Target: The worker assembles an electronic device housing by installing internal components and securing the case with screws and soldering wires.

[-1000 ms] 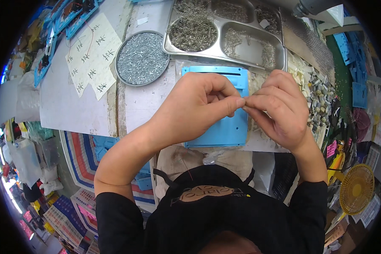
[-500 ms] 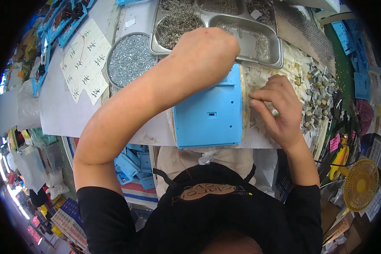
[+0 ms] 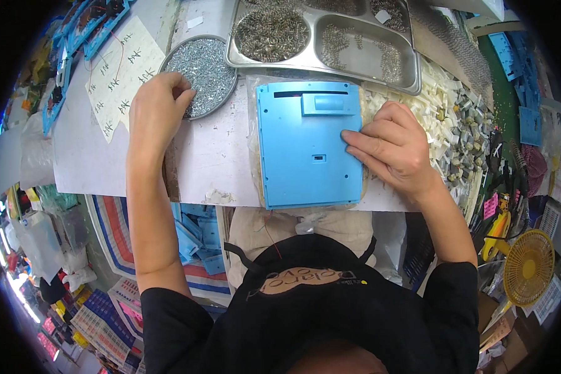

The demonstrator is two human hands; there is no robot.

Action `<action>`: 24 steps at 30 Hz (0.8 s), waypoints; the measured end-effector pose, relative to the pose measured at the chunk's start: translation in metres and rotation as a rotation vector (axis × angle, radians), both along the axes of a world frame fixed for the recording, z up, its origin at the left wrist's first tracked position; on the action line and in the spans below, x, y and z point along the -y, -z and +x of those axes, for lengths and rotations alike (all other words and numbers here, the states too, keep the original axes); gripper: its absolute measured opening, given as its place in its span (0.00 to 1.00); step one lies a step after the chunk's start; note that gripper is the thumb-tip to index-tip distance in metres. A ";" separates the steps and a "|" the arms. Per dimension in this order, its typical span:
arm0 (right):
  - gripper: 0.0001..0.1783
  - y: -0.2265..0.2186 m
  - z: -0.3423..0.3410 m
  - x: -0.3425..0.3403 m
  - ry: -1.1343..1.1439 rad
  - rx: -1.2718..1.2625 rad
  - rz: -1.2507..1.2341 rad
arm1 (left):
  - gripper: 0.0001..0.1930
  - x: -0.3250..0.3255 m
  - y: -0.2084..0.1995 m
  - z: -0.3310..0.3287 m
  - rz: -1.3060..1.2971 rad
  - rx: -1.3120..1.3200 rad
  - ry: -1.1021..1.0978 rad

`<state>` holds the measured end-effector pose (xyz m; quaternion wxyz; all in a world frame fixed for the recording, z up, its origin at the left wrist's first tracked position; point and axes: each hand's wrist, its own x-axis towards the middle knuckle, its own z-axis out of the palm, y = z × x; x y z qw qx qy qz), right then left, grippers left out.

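A blue plastic housing lies flat before me on a padded, plastic-wrapped support. Its face has a raised tab, a slot near the far edge and small holes. My left hand is at the near left rim of a round metal tin full of small silvery screw-like pieces. Its fingers are curled in towards the thumb, and whatever they pinch is hidden. Over the housing's right edge, my right hand has thumb and forefinger drawn close together. Anything between those fingertips is too small to make out.
Behind the housing stands a steel compartment tray holding small springs. White and grey small parts are heaped at the right. A marked paper sheet and blue frames lie at the left. A yellow fan stands lower right.
My left hand has swung from above the far end of the housing leftwards to the tin, uncovering the housing's tab and slot. My right hand has shifted slightly left, over the housing's edge.
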<state>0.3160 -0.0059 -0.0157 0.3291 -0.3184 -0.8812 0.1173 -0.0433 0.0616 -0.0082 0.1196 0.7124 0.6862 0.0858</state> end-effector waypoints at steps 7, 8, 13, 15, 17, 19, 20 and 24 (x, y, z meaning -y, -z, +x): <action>0.17 0.004 0.005 0.000 -0.015 -0.032 -0.053 | 0.11 -0.001 0.020 -0.007 0.223 0.045 -0.036; 0.17 0.003 0.005 0.001 -0.004 -0.048 -0.077 | 0.11 -0.003 0.021 -0.007 0.220 0.022 -0.071; 0.15 0.000 0.020 0.011 0.094 -0.085 -0.078 | 0.12 0.011 0.006 0.021 0.243 0.247 -0.067; 0.15 0.002 0.027 0.017 0.131 -0.099 -0.087 | 0.07 0.040 -0.002 0.060 0.339 0.440 0.298; 0.14 0.000 0.031 0.018 0.148 -0.112 -0.089 | 0.07 0.068 -0.005 0.103 0.353 0.470 0.664; 0.14 -0.005 0.032 0.018 0.148 -0.115 -0.081 | 0.08 0.083 -0.004 0.128 0.329 0.424 0.799; 0.14 -0.008 0.033 0.019 0.151 -0.114 -0.078 | 0.08 0.086 0.001 0.134 0.345 0.417 0.826; 0.14 -0.015 0.041 0.021 0.172 -0.101 -0.067 | 0.09 0.086 0.002 0.136 0.386 0.354 0.949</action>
